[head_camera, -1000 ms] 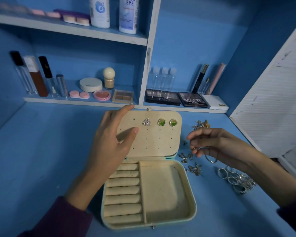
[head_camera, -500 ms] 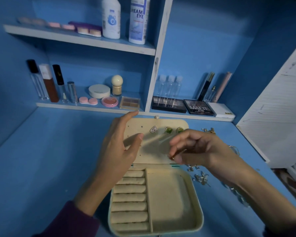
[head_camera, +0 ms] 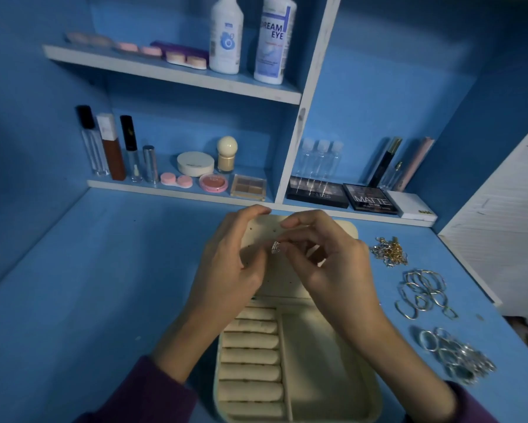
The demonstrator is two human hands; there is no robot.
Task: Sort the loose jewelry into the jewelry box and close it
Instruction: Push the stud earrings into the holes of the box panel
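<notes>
Head view: your left hand [head_camera: 226,276] is gripping the lid [head_camera: 343,235], right hand [head_camera: 333,270] is pinching a stud earring [head_camera: 275,248]; probably light, slippery, grab its face.

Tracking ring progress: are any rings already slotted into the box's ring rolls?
No, the visible ring rolls are bare, and the rings lie heaped on the table right of the box.

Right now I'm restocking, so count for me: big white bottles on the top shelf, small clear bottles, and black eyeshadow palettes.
Big white bottles: 2
Small clear bottles: 3
Black eyeshadow palettes: 2
Total: 7
</notes>
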